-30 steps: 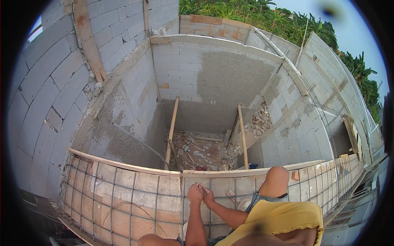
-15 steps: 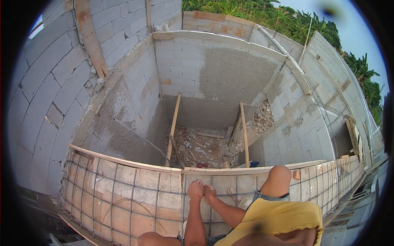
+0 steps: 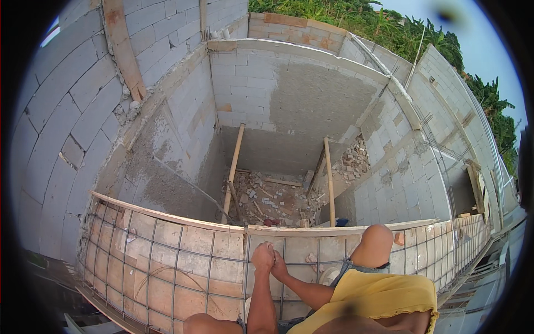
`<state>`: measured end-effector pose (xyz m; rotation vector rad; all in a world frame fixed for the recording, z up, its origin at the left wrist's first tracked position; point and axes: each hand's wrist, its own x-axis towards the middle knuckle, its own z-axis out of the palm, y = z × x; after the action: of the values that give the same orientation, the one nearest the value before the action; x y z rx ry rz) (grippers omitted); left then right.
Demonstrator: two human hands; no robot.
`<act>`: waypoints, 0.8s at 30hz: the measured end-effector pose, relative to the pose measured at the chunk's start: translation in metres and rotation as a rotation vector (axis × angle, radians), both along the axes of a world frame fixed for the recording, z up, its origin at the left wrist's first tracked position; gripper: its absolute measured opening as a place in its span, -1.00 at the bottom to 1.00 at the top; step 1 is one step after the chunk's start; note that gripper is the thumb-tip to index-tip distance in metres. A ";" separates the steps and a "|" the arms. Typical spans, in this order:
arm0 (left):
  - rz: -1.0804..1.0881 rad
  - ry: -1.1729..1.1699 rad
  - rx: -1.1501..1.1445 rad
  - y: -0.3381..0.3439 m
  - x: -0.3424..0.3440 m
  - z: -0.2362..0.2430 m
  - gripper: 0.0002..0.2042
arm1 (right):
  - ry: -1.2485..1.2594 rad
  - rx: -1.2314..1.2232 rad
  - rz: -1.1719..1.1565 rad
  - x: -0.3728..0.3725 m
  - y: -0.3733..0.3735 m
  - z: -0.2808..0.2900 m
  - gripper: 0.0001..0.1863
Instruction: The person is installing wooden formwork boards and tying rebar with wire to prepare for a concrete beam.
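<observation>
My left hand [image 3: 262, 257] is clenched on a vertical bar of the grey steel mesh [image 3: 167, 261], just under the wooden top strip [image 3: 167, 214]. My right hand [image 3: 280, 269] presses against the left hand at the same crossing of bars, and its fingers are hidden, so its grip is unclear. The mesh lies over orange-and-grey blocks [image 3: 194, 278] along a wall top. My knee [image 3: 377, 239] and yellow shirt [image 3: 378, 300] are to the right of the hands.
Beyond the wall top drops a deep block-walled pit [image 3: 278, 111] with rubble [image 3: 267, 197] on its floor and two slanted wooden poles [image 3: 233, 167] [image 3: 329, 178]. A long drop lies on the right side too, and green trees [image 3: 389, 28] stand behind.
Both hands stay at the same mesh crossing. The view has shifted only slightly.
</observation>
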<state>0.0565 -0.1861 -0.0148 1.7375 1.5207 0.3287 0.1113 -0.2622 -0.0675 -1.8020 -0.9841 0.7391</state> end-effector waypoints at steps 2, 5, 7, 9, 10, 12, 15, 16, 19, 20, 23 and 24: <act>-0.001 0.022 -0.049 -0.002 -0.008 0.002 -0.74 | 0.090 -0.071 0.056 -0.002 0.000 -0.004 -0.70; -0.199 0.100 -0.061 0.029 0.001 0.032 -0.72 | 0.518 -0.095 -0.069 0.025 0.033 -0.023 -0.82; -0.456 0.186 -0.174 0.070 -0.030 0.048 -0.75 | 0.642 -0.266 0.027 0.031 0.039 0.001 -0.63; -0.531 0.457 -0.280 0.116 -0.060 0.095 -0.66 | 0.483 -0.310 0.081 0.041 0.037 0.030 -0.37; -0.541 0.576 -0.275 0.137 -0.087 0.108 -0.64 | 0.385 -0.310 0.107 0.042 0.034 0.044 -0.27; -0.553 0.799 -0.294 0.169 -0.137 0.147 -0.62 | 0.404 -0.427 -0.058 0.062 0.021 0.052 -0.13; -0.381 0.734 -0.313 0.181 -0.282 0.161 -0.72 | 0.460 -0.393 -0.061 0.065 0.011 0.090 -0.16; -0.279 0.747 -0.324 0.171 -0.323 0.168 -0.64 | 0.497 -0.324 -0.025 0.065 0.012 0.120 -0.19; 0.137 0.653 -0.072 0.106 -0.368 0.153 -0.47 | 0.552 -0.248 0.182 0.083 0.012 0.214 -0.32; 0.315 0.538 -0.037 0.081 -0.379 0.126 -0.43 | 0.564 -0.249 0.239 0.093 0.012 0.241 -0.35; 0.588 0.367 -0.121 0.021 -0.338 0.047 -0.30 | 0.452 -0.052 0.242 0.155 -0.003 0.301 -0.36; 0.617 0.336 -0.149 0.004 -0.319 0.023 -0.26 | 0.418 0.045 0.208 0.176 -0.009 0.323 -0.36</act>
<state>-0.2622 -0.1824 0.0079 1.2136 2.2573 0.2249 0.2871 -0.2716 0.2557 -1.4369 -0.9025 1.1585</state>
